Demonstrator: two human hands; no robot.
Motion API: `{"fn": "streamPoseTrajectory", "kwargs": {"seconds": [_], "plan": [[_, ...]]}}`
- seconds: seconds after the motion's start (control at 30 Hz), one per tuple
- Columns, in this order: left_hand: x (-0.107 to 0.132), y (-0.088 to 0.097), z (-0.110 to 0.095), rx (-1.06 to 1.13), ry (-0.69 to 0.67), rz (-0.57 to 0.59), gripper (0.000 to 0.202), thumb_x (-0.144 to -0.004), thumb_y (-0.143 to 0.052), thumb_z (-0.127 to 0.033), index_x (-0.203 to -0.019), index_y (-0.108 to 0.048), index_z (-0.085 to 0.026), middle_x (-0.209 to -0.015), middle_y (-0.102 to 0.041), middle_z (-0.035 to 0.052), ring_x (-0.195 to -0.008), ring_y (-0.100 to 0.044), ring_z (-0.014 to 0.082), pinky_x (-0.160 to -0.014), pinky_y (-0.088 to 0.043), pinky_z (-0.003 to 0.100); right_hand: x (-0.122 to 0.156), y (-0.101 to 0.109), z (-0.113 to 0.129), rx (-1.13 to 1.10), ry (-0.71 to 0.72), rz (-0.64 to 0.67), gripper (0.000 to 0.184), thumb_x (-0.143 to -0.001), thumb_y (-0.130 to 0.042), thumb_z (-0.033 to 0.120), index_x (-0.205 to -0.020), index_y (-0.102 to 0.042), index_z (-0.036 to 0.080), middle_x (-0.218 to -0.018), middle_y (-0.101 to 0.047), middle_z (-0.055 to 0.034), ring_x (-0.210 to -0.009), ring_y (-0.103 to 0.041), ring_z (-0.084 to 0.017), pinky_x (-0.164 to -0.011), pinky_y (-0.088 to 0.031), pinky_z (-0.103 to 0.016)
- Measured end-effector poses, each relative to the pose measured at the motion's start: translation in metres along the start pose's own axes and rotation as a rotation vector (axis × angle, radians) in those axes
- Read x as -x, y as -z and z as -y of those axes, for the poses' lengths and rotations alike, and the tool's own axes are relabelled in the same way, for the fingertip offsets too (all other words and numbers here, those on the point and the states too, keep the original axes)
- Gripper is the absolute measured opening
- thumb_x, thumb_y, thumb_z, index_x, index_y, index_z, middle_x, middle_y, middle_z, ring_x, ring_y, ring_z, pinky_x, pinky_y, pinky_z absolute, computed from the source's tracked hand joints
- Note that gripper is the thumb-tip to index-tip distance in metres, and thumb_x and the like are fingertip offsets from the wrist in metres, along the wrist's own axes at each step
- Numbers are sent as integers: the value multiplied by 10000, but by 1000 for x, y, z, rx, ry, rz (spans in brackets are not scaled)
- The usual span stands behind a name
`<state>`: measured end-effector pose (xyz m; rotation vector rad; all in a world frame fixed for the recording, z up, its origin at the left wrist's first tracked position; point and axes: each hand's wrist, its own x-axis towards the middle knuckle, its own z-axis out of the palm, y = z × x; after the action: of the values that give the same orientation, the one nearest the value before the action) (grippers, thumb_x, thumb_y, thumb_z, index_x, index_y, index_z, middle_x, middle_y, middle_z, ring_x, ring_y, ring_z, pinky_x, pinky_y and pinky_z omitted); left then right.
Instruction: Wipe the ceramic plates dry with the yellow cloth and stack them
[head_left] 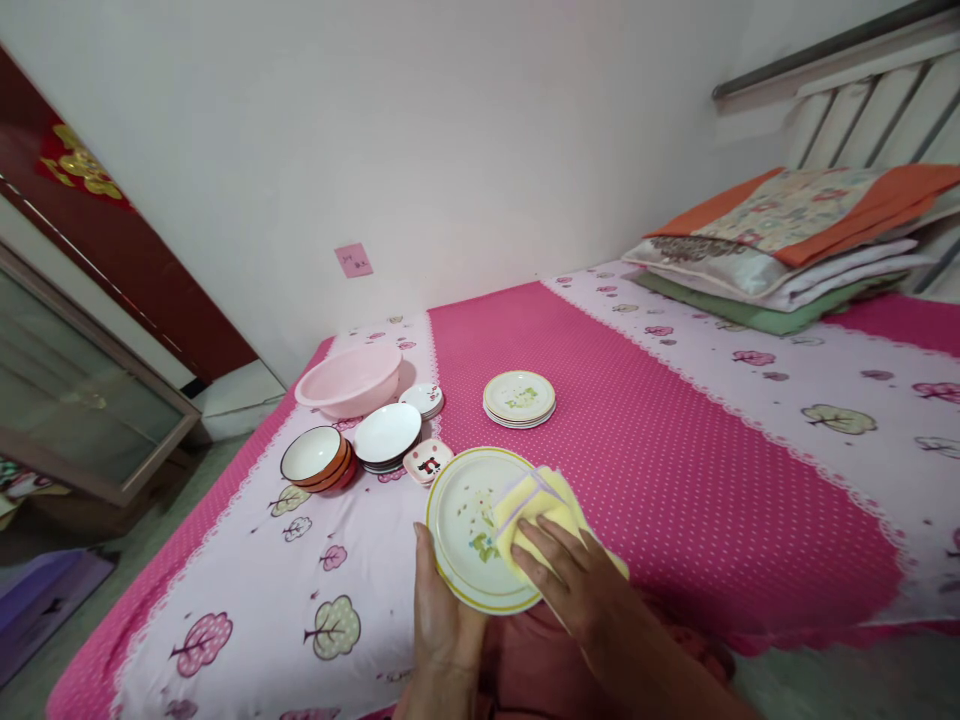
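My left hand (pixel 442 620) grips the near rim of a white plate (pixel 469 520) with a yellow-green edge and a leaf pattern, thumb along its left side. My right hand (pixel 577 580) presses a folded yellow cloth (pixel 536 510) flat against the plate's right half, fingers closed over the cloth. The plate is held just above the front edge of a bed with a pink patterned sheet (pixel 660 450).
On the sheet behind lie a stack of matching plates (pixel 519 398), a pink basin (pixel 349 378), orange bowls (pixel 316 458), white plates (pixel 387 436), small saucers (pixel 424 398) and a small square dish (pixel 428 462). Folded bedding (pixel 787 250) lies at the far right, a glass cabinet (pixel 67 390) at left.
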<state>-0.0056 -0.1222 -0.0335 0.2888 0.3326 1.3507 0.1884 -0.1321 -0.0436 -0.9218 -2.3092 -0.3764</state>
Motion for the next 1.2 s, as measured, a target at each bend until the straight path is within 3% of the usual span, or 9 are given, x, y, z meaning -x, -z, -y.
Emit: {"fn": "streamPoseTrajectory", "kwargs": {"seconds": [0.1,0.3,0.43,0.57,0.63,0.73,0.83,1.0,1.2], "plan": [[-1,3,-1,-9,3,-4,821,-997,-295,-731,-1289,-754,-116,-1352,-707,201,-1440,-514,353,-1247,-310,510,4,0,16,-12,87,-35,428,-997,-442,159,-1373,-647,170,-1426,-671,-116,-1312,-575,-280,-1029,-521,-422],[9,6,3,0,139,-218,733,-989,-492,-652,-1282,-725,-21,-1157,-779,243,-1222,-694,374,-1087,-534,514,-14,10,37,-166,169,17,441,-1061,-372,259,-1397,-625,125,-1456,-651,-132,-1309,-593,-277,-1072,-526,-422],[14,21,4,65,59,-271,551,-1064,-421,-463,-1441,-625,-117,-1018,-817,146,-995,-785,248,-879,-652,334,-34,7,35,-233,152,53,464,-1074,-384,244,-1489,-541,106,-1546,-577,-104,-1406,-514,-254,-1169,-463,-407],[13,19,12,128,-86,-238,571,-1087,-398,-338,-1621,-370,-138,-1260,-771,120,-1167,-724,132,-1028,-533,189,-54,-7,22,-249,112,40,473,-1073,-384,214,-1518,-501,104,-1577,-542,-99,-1451,-461,-260,-1230,-395,-453],[11,11,17,134,-113,-181,597,-1088,-394,-416,-1634,-354,-176,-1385,-710,118,-1303,-648,154,-1140,-459,256,-63,-13,13,-243,79,29,486,-1052,-397,159,-1527,-488,120,-1582,-537,-100,-1461,-448,-272,-1241,-365,-507],[11,2,20,99,-83,-108,608,-1058,-403,-548,-1543,-532,-203,-1512,-606,114,-1485,-468,244,-1255,-326,398,-72,-18,0,-229,-3,46,596,-974,-443,60,-1561,-445,159,-1602,-509,-109,-1495,-409,-274,-1259,-306,-568],[11,2,18,48,-54,-90,623,-1025,-437,-607,-1410,-679,-182,-1546,-563,120,-1546,-355,300,-1286,-242,437,-72,-20,-10,-216,-108,60,706,-889,-501,21,-1575,-424,175,-1617,-483,-126,-1536,-351,-293,-1260,-273,-607],[10,10,12,25,-56,-196,665,-1015,-428,-640,-1430,-659,-174,-1499,-603,142,-1513,-413,314,-1270,-282,462,-55,-29,-21,-264,-258,102,926,-717,-531,-21,-1603,-361,187,-1674,-387,-124,-1583,-233,-343,-1221,-343,-618],[2,8,7,34,-76,-286,749,-1010,-431,-652,-1487,-583,-94,-1433,-642,219,-1453,-499,339,-1236,-345,486,-28,-35,-21,-331,-226,82,922,-658,-453,-57,-1557,-413,147,-1620,-457,-130,-1511,-365,-275,-1233,-384,-520]]}}
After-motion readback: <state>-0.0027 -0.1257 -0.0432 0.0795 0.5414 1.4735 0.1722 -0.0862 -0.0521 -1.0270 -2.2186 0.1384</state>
